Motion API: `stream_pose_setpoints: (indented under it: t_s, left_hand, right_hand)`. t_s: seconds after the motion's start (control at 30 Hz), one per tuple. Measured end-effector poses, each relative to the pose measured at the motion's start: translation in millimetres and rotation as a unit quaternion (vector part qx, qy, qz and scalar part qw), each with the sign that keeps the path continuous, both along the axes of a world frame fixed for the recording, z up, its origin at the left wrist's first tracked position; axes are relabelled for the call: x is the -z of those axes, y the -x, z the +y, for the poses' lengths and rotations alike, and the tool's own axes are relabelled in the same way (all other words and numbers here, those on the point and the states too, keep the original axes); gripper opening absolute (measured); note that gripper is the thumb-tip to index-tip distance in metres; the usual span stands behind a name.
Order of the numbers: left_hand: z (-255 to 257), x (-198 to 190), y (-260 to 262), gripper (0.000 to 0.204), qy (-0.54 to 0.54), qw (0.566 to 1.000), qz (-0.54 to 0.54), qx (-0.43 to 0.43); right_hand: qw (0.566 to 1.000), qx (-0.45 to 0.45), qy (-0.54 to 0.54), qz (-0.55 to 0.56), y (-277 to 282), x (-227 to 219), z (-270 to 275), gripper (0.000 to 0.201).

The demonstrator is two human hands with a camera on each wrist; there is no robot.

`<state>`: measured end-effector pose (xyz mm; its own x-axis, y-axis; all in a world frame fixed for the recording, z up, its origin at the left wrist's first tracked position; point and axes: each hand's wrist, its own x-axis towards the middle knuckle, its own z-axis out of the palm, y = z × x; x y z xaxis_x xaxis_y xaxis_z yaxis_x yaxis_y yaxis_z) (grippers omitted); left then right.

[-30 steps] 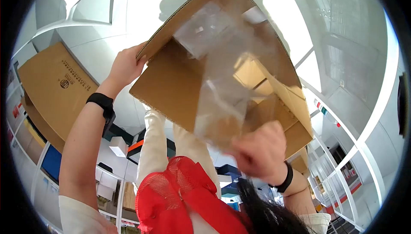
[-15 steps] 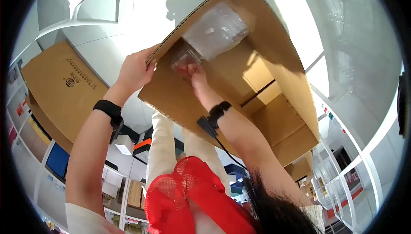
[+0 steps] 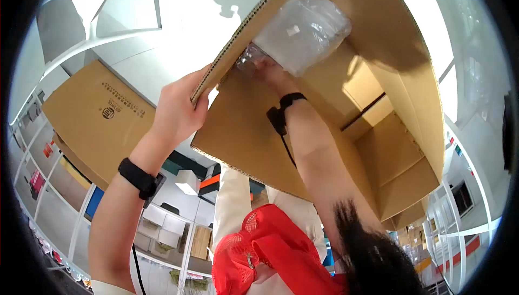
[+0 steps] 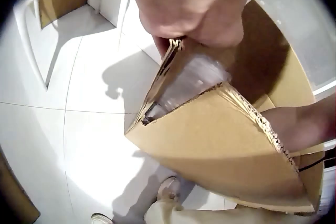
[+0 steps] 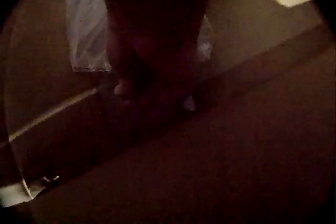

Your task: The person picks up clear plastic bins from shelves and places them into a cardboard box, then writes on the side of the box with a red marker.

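Observation:
A large cardboard box (image 3: 243, 133) stands tilted with its mouth toward me. My left hand (image 3: 181, 108) grips the box's upper left edge, thumb on the inner side; the left wrist view shows that hand (image 4: 194, 8) over the cardboard rim. Deep in the box, my right hand (image 3: 274, 74) holds a clear plastic bag (image 3: 247, 59) low in the corner by the left wall. Right beside it lies a bundle of clear plastic bags (image 3: 303, 30). In the dark right wrist view the fingertips are mostly hidden in shadow, with plastic (image 5: 86, 29) behind the hand.
Another cardboard box (image 3: 102, 116), printed with a dark logo, stands on the left. White shelving (image 3: 54, 187) with goods runs along the lower left, and a white rack (image 3: 459, 225) is at the right. A white chair frame (image 3: 102, 35) stands at the upper left.
My right hand, earlier in front of the box with a clear plastic bag, has moved into the box's left corner. The box appears higher and further right in the head view; my left hand keeps its grip.

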<state>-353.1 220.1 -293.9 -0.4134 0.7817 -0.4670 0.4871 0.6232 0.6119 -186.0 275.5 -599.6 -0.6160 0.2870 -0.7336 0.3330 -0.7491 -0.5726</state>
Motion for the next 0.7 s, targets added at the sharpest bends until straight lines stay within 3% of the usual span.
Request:
stream_pose_setpoints:
  t_s: [0.07,0.17,0.23,0.3,0.37,0.47,0.57,0.7]
  left_hand:
    - [4,-3,-3,0.042,0.018,1.000,-0.015,-0.009]
    - [5,-4,-5,0.042,0.024,1.000,-0.011,-0.008]
    - [6,-4,-6,0.042,0.007,1.000,0.000,-0.004]
    - [6,-3,-7,0.041,-0.004,1.000,0.004,-0.007]
    - [5,-1,-7,0.041,-0.011,1.000,0.002,-0.013]
    - [6,-3,-7,0.040,-0.010,1.000,0.008,-0.005]
    - [4,-1,-6,0.041,0.011,1.000,0.024,0.008]
    - [2,-1,-9,0.042,0.013,0.998,0.042,0.037]
  right_hand:
    - [0.995,-0.058,0.057,-0.061,-7,-16,15,0.033]
    - [0.973,-0.157,-0.068,-0.155,-7,2,4,0.040]
    - [0.938,-0.288,-0.188,-0.046,-21,4,3,0.040]
    - [0.913,-0.344,-0.214,-0.050,-27,-7,12,0.039]
    - [0.920,-0.323,-0.150,-0.162,-19,-82,31,0.035]
    - [0.897,-0.375,-0.156,-0.176,-45,-97,42,0.033]
    - [0.879,-0.392,-0.204,-0.177,-80,-148,68,0.035]
    - [0.906,-0.334,-0.165,-0.199,-133,-189,69,0.043]
